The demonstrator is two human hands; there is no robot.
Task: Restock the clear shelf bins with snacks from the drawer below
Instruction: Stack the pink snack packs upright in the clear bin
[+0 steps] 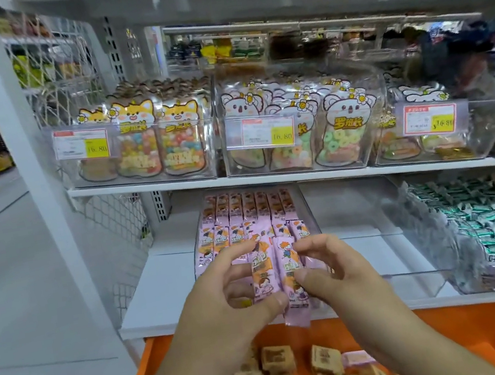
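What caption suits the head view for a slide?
Both hands hold pink snack packets before a clear plastic shelf bin, above an orange drawer.

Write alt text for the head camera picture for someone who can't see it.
Two hands, left hand and right hand, hold pink snack packets upright in front of a clear bin already lined with the same packets. Below is an open orange drawer with tan wrapped snacks; the shelf above holds bins of candy bags.

The scene is lit brightly and evenly from above, with only soft shadows cast. Glare is seen on the clear plastic shelf bins [301, 165]. Straight white metal shelf edges [270, 177] are bowed by wide-angle distortion, and the right edge is blurred.
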